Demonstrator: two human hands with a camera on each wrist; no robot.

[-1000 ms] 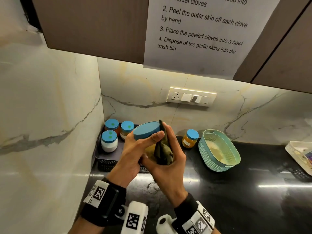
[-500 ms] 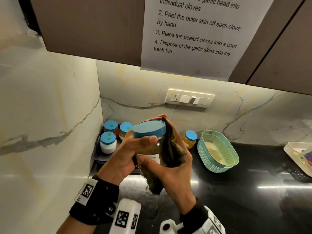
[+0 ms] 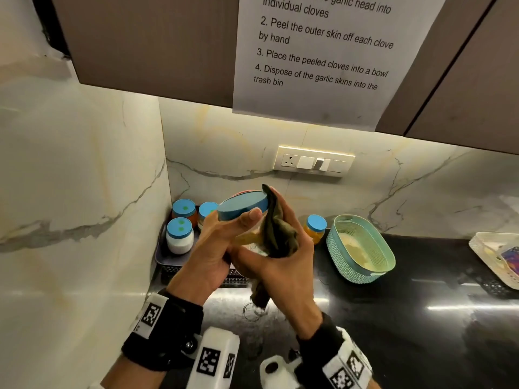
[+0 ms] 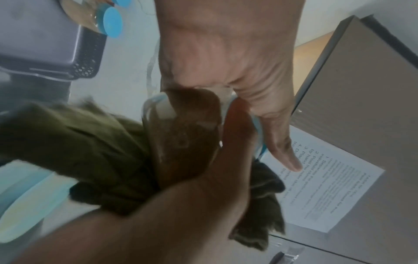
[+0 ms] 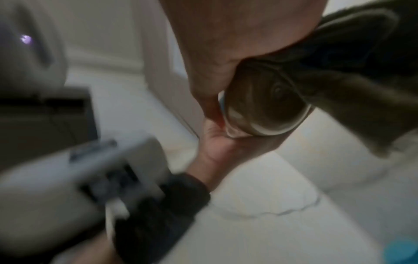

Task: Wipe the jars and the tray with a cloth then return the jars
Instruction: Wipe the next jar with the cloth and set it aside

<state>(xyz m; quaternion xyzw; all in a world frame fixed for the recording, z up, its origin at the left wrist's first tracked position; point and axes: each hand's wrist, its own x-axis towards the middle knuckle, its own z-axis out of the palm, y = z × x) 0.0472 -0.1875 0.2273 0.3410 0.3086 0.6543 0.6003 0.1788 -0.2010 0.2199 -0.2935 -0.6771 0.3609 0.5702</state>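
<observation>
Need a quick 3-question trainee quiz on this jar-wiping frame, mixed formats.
1. True or false: the jar with the orange contents beside the teal basket stands on the grey tray.
2. How many blue-lidded jars stand on that tray?
3. Multiple choice: the right hand presses the olive cloth against A) the tray, B) the jar held in the left hand, C) the black counter.

Key: 1 false, it stands on the counter. 2 three. 3 B.
</observation>
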